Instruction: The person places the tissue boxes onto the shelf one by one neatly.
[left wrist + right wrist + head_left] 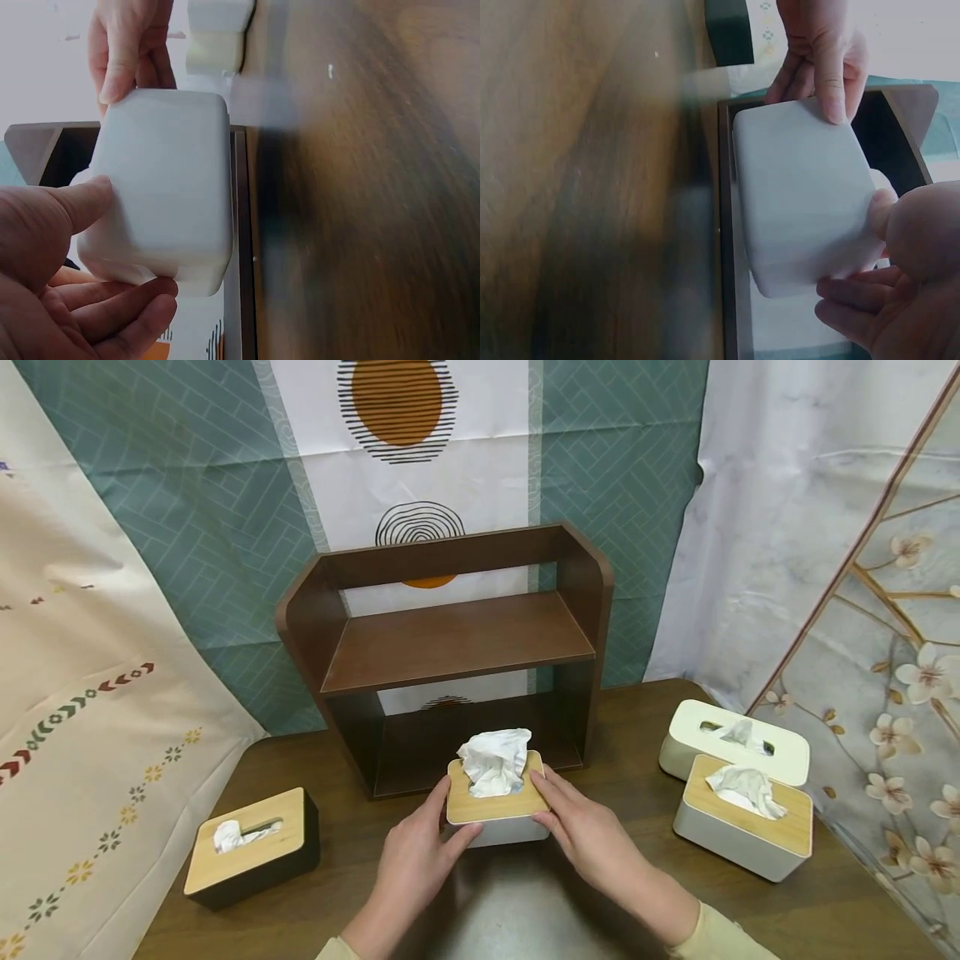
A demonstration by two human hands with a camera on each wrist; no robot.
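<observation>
A white tissue box (498,833) with a light wooden lid is held between both hands, a white tissue (497,760) sticking up from its slot. On its left end, the left hand (420,852) grips with the thumb along the front edge of the lid. Opposite it, the right hand (588,831) holds the right end. The smooth white front of the box (169,172) faces the left wrist view, fingers bent round the end. From the right wrist, the box (802,187) appears raised off the table, close before the shelf's lower opening.
A brown two-tier shelf (457,639) stands behind the box. To the left sits a black tissue box (255,868) with a wooden lid. At right are an all-white tissue box (682,735) and a white one with a wooden lid (735,847). Patterned cloths hang around the brown table (637,735).
</observation>
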